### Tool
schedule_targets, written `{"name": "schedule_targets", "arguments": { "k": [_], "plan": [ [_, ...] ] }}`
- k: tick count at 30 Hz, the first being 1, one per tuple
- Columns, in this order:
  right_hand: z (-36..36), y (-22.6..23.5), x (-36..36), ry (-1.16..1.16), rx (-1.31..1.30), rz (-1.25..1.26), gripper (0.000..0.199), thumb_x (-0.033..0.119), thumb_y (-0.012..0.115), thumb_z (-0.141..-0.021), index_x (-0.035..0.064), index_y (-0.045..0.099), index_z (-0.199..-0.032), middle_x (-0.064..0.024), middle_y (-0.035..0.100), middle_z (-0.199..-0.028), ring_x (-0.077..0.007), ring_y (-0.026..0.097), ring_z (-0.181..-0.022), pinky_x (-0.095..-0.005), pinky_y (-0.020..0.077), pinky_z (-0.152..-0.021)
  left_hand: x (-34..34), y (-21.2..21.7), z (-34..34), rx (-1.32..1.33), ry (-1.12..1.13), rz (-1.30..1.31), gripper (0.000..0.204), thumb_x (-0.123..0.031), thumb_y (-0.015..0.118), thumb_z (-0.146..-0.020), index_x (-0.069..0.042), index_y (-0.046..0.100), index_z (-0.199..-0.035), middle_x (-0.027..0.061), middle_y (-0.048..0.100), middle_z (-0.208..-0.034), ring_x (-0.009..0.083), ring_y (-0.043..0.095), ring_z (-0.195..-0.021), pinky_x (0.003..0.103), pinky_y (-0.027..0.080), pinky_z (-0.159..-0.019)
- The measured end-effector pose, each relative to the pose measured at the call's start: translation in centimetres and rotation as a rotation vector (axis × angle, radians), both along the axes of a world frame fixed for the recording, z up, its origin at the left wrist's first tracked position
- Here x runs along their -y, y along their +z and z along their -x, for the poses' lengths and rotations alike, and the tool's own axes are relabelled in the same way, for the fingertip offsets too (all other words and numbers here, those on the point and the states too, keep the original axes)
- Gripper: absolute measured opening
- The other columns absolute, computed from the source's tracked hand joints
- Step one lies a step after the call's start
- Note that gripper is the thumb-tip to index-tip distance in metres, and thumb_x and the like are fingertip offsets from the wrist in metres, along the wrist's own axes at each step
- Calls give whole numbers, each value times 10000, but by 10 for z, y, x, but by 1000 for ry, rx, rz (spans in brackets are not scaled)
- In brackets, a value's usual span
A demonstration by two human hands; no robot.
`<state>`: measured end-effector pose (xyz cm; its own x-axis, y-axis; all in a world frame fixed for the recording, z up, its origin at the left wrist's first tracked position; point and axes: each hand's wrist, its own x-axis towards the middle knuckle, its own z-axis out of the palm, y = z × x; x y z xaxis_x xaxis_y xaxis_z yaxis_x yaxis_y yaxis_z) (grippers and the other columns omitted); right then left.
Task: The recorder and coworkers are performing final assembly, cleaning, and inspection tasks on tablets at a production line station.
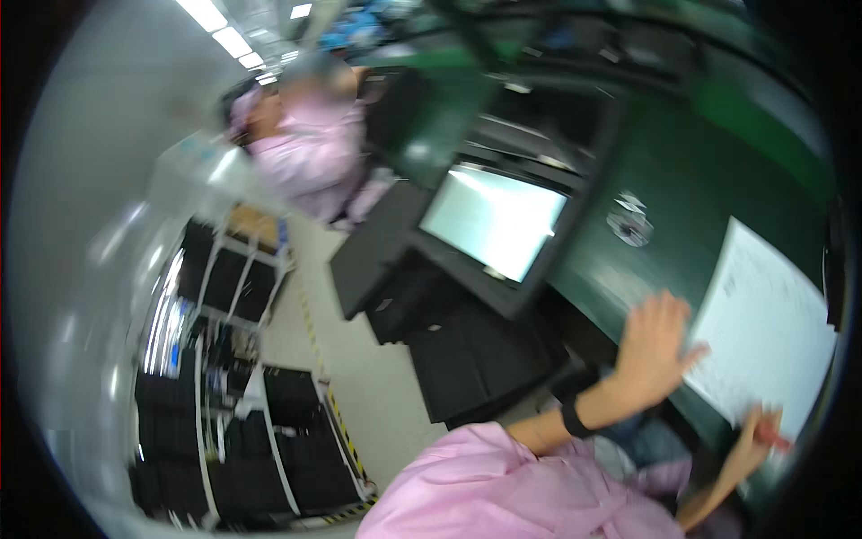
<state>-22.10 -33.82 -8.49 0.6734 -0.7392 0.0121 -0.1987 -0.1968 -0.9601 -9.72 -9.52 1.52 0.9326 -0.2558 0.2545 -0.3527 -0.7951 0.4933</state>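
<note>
A white sheet of paper with faint marks lies on the green table at the right. My left hand, with a black band at its wrist, is beside the paper's left edge. Its fingers are stretched out and hold nothing; the thumb reaches toward the sheet, and I cannot tell if it touches. Over the lower part of the paper, my right hand is closed around a short red stick-like thing, too blurred to name. Part of that hand's grip is hidden.
A black tray with a bright pale panel sits left of the paper. A small clear round item lies on the green table. Stacked black trays, a rack and a person in pink are further left.
</note>
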Motion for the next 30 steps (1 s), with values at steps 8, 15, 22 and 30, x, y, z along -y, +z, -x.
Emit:
{"name": "schedule_targets", "arguments": {
  "k": [8,15,22,30],
  "plan": [
    [-25,-12,7,202,7,234,282,159,577,-907,-94,464,-853,-76,470,-816,-159,433,-828,-264,362,-912,14,-9,0,-125,31,37,430,-282,681,-750,71,497,-913,171,467,-902,288,478,-867,341,349,-762],
    [-43,8,-8,222,134,127,300,109,552,-916,-19,368,-716,-17,331,-698,-111,311,-652,-220,368,-751,10,-8,-7,-81,34,1,420,-279,670,-761,67,498,-926,149,456,-884,279,473,-841,346,360,-741],
    [-41,33,-28,260,136,165,279,74,544,-912,17,350,-719,-3,313,-659,-89,295,-620,-211,313,-616,35,-15,21,99,-177,181,460,-186,627,-773,51,474,-1136,196,416,-1197,340,379,-1162,419,318,-942],
    [-37,29,-28,253,140,172,268,70,538,-914,27,356,-722,0,310,-661,-88,291,-616,-221,295,-594,43,-27,27,69,-451,299,310,-103,612,-758,19,518,-1027,204,392,-1251,360,299,-1253,484,222,-1049]
  ]
}}
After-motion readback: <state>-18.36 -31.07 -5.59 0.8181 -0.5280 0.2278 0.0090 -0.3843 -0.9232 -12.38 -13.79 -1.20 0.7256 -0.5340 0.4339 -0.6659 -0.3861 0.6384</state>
